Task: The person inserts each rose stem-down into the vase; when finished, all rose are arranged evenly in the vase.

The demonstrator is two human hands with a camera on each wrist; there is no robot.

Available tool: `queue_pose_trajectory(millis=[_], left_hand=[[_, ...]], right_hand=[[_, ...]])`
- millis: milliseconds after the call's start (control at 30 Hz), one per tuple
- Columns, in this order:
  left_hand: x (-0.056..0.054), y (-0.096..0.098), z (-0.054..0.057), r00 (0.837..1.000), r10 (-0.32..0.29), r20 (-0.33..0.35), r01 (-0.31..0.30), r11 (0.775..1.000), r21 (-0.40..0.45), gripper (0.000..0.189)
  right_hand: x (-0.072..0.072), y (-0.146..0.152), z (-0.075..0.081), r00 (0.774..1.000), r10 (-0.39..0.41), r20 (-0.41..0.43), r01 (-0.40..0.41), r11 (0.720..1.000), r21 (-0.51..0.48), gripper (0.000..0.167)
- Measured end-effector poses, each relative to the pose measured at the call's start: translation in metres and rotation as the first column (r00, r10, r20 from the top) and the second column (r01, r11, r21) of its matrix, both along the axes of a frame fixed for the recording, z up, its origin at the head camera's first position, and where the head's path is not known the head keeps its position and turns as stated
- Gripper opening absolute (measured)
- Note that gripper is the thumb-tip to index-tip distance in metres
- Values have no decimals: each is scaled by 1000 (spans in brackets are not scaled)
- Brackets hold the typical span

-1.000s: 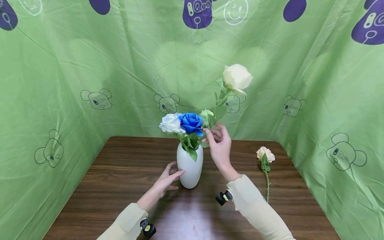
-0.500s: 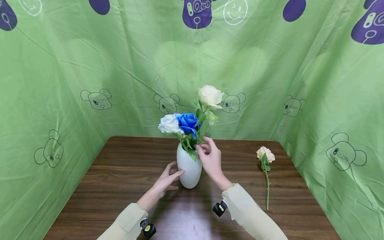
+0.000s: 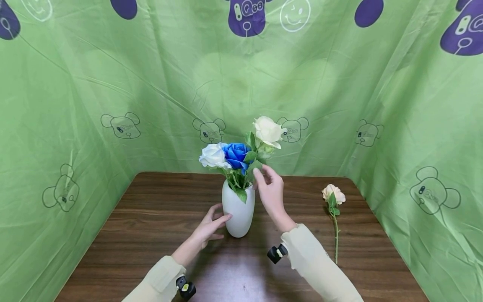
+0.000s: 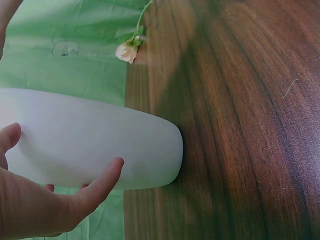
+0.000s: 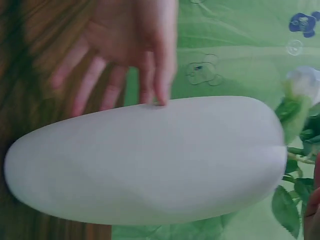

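A white vase (image 3: 238, 212) stands upright on the table, holding a pale blue-white rose (image 3: 214, 156), a blue rose (image 3: 236, 154) and a cream rose (image 3: 268, 131). My left hand (image 3: 209, 226) holds the vase low on its left side, thumb in front; its fingers (image 5: 114, 89) appear beyond the vase in the right wrist view. At the right of the vase mouth, my right hand (image 3: 271, 188) has bent fingers at the cream rose's leaves and stem, seeming to pinch it. Where the stem enters the vase is hidden. Only fingertips (image 5: 313, 215) of it show at the right wrist view's edge.
One peach rose (image 3: 333, 195) lies on the right side of the brown wooden table (image 3: 162, 197), its stem toward me. A green printed cloth (image 3: 166, 84) hangs behind the table and along both sides.
The cream rose has come left and down to the vase from the upper right. My right hand went down to the vase mouth, then slightly up again. My left hand has stayed still.
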State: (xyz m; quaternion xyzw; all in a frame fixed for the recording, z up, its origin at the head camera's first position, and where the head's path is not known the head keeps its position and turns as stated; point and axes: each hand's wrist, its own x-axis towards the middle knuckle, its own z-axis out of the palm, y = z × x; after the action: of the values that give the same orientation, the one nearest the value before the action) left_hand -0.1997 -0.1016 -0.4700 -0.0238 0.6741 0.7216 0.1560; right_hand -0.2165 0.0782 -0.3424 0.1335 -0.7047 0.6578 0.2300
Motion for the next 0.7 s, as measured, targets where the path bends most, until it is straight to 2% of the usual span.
queue_pose_trajectory(millis=[167,333,567,700], left_hand=[[0,0,1,1000,1,-4,-1,1000,0,72],[0,1,1,1000,2,-8,-2,1000,2,72],[1,1,1,1000,2,-5,-2,1000,5,72],[5,1,11,1000,-10,-4,10,1000,15,70]], right_hand=[[-6,0,17,999,-27,39,29,998,-50,28],[-13,-2,27,997,-44,59,49,995,-87,19],[-14,-3,23,996,-34,85,45,990,-130,15],[-17,-2,11,994,-32,108,43,994,-98,16]])
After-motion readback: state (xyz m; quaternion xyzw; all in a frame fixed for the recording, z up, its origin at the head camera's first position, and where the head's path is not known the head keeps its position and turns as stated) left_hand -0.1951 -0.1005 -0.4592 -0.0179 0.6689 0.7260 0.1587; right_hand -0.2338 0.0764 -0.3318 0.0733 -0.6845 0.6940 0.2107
